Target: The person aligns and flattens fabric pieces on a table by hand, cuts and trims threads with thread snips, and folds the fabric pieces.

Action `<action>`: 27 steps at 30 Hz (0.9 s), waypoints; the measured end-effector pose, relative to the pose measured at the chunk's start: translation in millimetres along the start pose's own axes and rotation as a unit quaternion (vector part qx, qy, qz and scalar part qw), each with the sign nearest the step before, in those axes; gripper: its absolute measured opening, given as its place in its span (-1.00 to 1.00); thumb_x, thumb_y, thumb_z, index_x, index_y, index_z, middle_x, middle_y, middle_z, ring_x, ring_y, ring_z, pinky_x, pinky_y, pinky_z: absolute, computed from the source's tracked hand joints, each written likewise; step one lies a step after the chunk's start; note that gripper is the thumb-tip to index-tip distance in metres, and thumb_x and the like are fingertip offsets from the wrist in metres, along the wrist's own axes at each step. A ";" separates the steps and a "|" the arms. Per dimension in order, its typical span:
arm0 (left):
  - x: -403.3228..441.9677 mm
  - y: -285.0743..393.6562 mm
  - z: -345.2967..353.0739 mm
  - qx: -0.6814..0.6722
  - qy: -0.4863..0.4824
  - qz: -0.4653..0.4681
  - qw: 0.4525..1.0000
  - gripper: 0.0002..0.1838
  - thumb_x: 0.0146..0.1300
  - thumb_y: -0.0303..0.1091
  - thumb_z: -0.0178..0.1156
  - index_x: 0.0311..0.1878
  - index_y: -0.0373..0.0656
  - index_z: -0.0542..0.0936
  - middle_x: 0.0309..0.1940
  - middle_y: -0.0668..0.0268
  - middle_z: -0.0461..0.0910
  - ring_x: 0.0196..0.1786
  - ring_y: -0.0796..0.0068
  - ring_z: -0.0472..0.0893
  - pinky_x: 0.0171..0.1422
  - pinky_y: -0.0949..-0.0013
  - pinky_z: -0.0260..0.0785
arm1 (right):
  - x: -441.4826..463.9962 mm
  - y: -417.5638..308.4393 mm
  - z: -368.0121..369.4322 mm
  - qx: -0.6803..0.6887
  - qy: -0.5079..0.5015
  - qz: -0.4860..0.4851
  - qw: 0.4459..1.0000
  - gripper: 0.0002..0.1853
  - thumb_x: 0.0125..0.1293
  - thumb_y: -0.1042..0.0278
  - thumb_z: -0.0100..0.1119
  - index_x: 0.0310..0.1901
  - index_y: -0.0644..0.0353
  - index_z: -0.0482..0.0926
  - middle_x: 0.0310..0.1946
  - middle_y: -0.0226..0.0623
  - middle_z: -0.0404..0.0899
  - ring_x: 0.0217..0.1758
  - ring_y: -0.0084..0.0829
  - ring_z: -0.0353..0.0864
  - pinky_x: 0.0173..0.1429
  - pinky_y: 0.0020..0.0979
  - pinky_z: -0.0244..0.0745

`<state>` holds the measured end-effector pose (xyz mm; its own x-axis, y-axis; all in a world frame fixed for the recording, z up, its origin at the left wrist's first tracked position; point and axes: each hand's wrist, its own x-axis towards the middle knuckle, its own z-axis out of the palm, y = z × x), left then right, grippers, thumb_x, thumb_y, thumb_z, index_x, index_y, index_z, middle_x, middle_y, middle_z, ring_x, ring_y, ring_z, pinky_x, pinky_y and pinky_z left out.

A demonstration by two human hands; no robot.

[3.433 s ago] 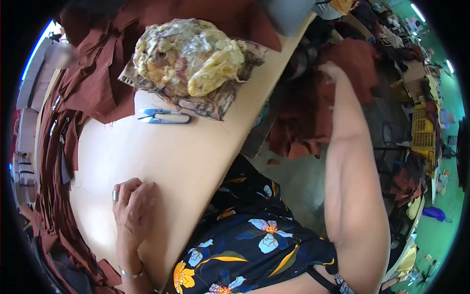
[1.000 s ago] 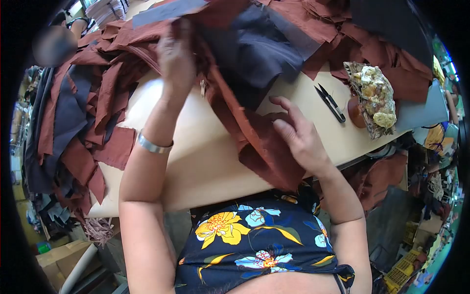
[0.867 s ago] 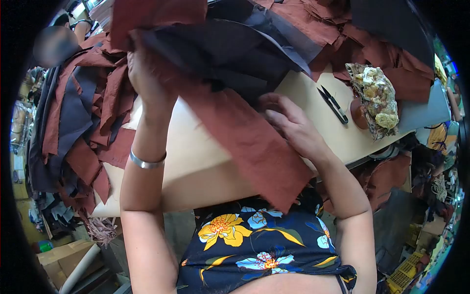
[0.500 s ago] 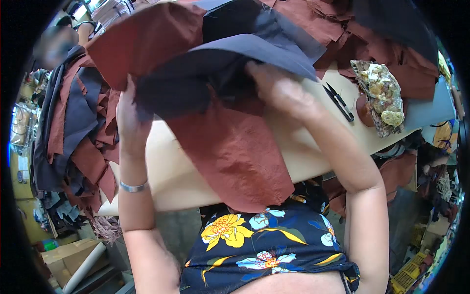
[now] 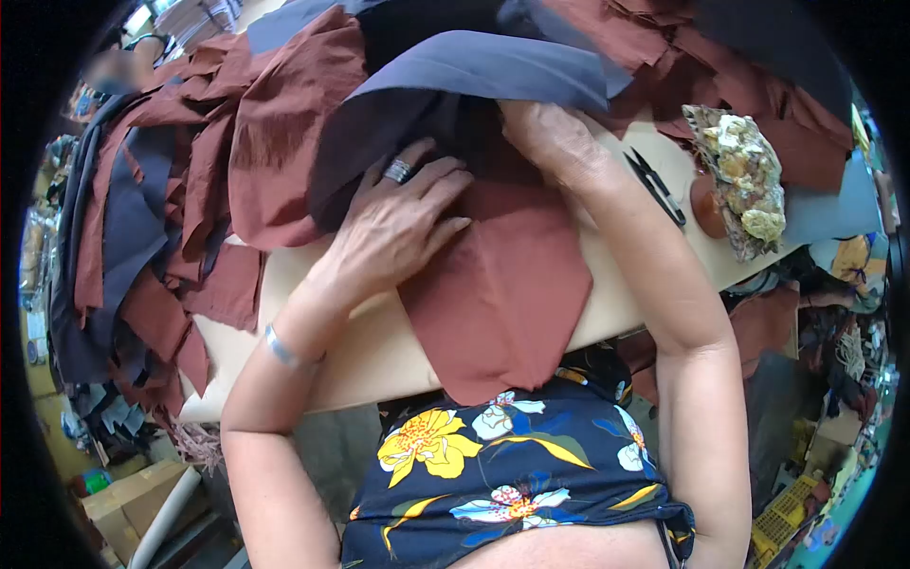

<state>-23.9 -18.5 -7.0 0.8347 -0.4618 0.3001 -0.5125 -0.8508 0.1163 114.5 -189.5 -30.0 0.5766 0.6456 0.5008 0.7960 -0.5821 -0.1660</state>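
Observation:
A piece of rust-red cloth (image 5: 502, 284) lies over the table's front edge and hangs toward my body. Dark grey cloth (image 5: 483, 66) arches above it in a raised fold. My left hand (image 5: 403, 213), with a ring on one finger, rests on the red cloth beside the dark fold, its fingers spread. Under the raised dark fold is my right hand (image 5: 555, 142); its fingertips are hidden by the fabric. Another gathered red piece (image 5: 294, 133) lies left of the dark cloth.
Black thread snips (image 5: 656, 188) lie on the tan table (image 5: 341, 356) at right, near a stone-like lump (image 5: 744, 180). Red and dark cut pieces (image 5: 152, 237) hang over the left edge. More red cloth (image 5: 758, 104) is heaped at the back right. A person's head shows far left.
My left hand has come down and right from the left side of the cloth onto the red piece. The red cloth at left has dropped, and the front piece lies flatter.

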 end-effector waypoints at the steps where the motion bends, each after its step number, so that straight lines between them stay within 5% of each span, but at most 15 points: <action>1: 5.1 -3.8 10.5 0.022 -0.021 -0.022 0.999 -0.54 0.24 -0.17 0.13 0.19 -0.07 0.42 0.25 0.24 0.36 0.33 0.07 0.27 0.34 0.06 0.16 | -7.9 1.3 -5.6 -0.004 0.012 -0.019 1.000 -0.68 0.11 0.45 0.09 -0.05 0.18 0.48 -0.14 -0.09 0.56 -0.14 -0.14 0.58 -0.12 -0.25 0.49; 2: 9.6 -10.3 16.7 -0.033 -0.065 -0.052 0.996 -0.45 0.24 -0.09 0.11 0.28 -0.04 0.35 0.35 0.23 0.23 0.41 0.02 0.14 0.45 0.04 0.00 | -14.8 5.5 -10.1 -0.010 0.023 -0.038 0.999 -0.71 0.10 0.45 0.10 -0.09 0.16 0.50 -0.14 -0.12 0.56 -0.13 -0.17 0.58 -0.13 -0.27 0.48; 5: 20.3 -18.7 19.5 -0.082 -0.075 -0.067 0.992 -0.41 0.22 -0.09 0.13 0.29 -0.07 0.33 0.36 0.21 0.22 0.43 -0.02 0.10 0.47 0.03 -0.04 | -33.7 -20.9 -78.0 -0.047 0.018 -0.060 0.997 -0.76 0.06 0.42 0.15 -0.17 0.08 0.54 -0.14 -0.24 0.56 -0.01 -0.25 0.55 -0.04 -0.30 0.43; 7: 21.5 -24.2 19.5 -0.103 -0.068 -0.056 0.991 -0.36 0.19 -0.07 0.14 0.30 -0.13 0.31 0.36 0.18 0.21 0.44 -0.06 0.07 0.47 0.02 -0.04 | -60.2 -16.3 -118.6 -0.142 0.090 -0.034 0.985 -0.55 0.02 0.42 0.28 0.02 0.15 0.50 -0.03 -0.28 0.54 0.07 -0.24 0.49 0.15 -0.26 0.37; 9: 20.8 -25.3 19.1 -0.116 -0.068 -0.056 0.989 -0.35 0.18 -0.06 0.15 0.30 -0.15 0.31 0.36 0.17 0.21 0.44 -0.06 0.07 0.47 0.02 -0.05 | -83.4 4.7 -157.8 -0.233 0.105 0.047 0.966 -0.44 0.01 0.36 0.33 0.11 0.14 0.45 0.07 -0.25 0.49 0.13 -0.19 0.47 0.21 -0.22 0.34; 10: 20.8 -25.0 18.4 -0.097 -0.057 -0.047 0.993 -0.39 0.18 -0.05 0.18 0.27 -0.05 0.35 0.35 0.26 0.23 0.42 -0.09 0.10 0.37 -0.03 0.16 | -95.2 18.4 -167.1 -0.245 0.112 0.099 0.958 -0.36 -0.01 0.35 0.36 0.18 0.14 0.39 0.07 -0.23 0.49 0.13 -0.20 0.48 0.21 -0.23 0.35; 11: 21.3 -24.8 19.0 -0.081 -0.063 -0.040 0.994 -0.40 0.17 -0.03 0.17 0.26 -0.04 0.36 0.35 0.26 0.23 0.42 -0.08 0.10 0.37 -0.03 0.16 | -106.2 32.0 -174.4 -0.256 0.120 0.151 0.947 -0.27 -0.03 0.34 0.39 0.24 0.15 0.34 0.08 -0.21 0.49 0.13 -0.22 0.48 0.22 -0.24 0.36; 14: 19.8 -28.4 18.4 -0.049 -0.076 -0.026 0.996 -0.41 0.17 0.02 0.17 0.25 0.02 0.38 0.34 0.27 0.23 0.41 -0.06 0.12 0.36 -0.04 0.16 | -132.5 64.0 -175.2 -0.064 0.106 0.295 0.948 -0.18 -0.01 0.35 0.40 0.32 0.18 0.23 0.09 -0.16 0.47 0.13 -0.29 0.49 0.22 -0.30 0.37; 17: 20.0 -29.6 18.0 -0.047 -0.075 -0.021 0.996 -0.40 0.17 0.06 0.16 0.24 0.04 0.39 0.35 0.27 0.22 0.40 -0.05 0.13 0.36 -0.03 0.15 | -128.1 69.3 -179.9 0.053 0.123 0.295 0.946 -0.14 -0.09 0.18 0.45 0.30 0.07 0.27 0.07 -0.11 0.51 0.11 -0.14 0.53 0.18 -0.18 0.41; 21: 18.9 -29.3 19.5 -0.049 -0.058 -0.025 0.997 -0.37 0.16 0.09 0.16 0.24 -0.02 0.39 0.35 0.25 0.21 0.40 -0.05 0.14 0.36 0.01 0.15 | -99.5 75.3 -191.4 -0.159 0.036 0.210 0.964 -0.15 -0.11 0.28 0.39 0.31 0.09 0.26 0.09 -0.12 0.48 0.16 -0.24 0.49 0.23 -0.32 0.36; 25: 15.9 -29.0 22.8 -0.042 -0.018 -0.038 0.998 -0.33 0.14 0.10 0.17 0.25 -0.08 0.38 0.34 0.21 0.22 0.38 -0.02 0.18 0.34 0.05 0.17 | -61.9 82.4 -180.0 -0.211 -0.092 0.256 0.939 -0.19 -0.11 0.08 0.32 0.27 0.02 0.32 0.17 -0.20 0.45 0.19 -0.14 0.46 0.23 -0.22 0.35; 27: 16.8 -28.6 18.5 -0.080 -0.042 -0.051 0.995 -0.30 0.14 0.11 0.18 0.27 -0.08 0.36 0.36 0.20 0.19 0.42 0.00 0.12 0.42 0.04 0.03 | -56.3 93.6 -173.8 -0.222 -0.119 0.237 0.938 -0.21 -0.07 0.04 0.28 0.28 -0.01 0.31 0.19 -0.23 0.43 0.18 -0.10 0.46 0.22 -0.19 0.36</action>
<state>8.4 -6.6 -22.8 0.8944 -0.4006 0.1989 -0.4443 -0.8468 0.2923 124.4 -366.2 73.9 0.9133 0.3235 0.2476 0.3152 -0.9462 0.0737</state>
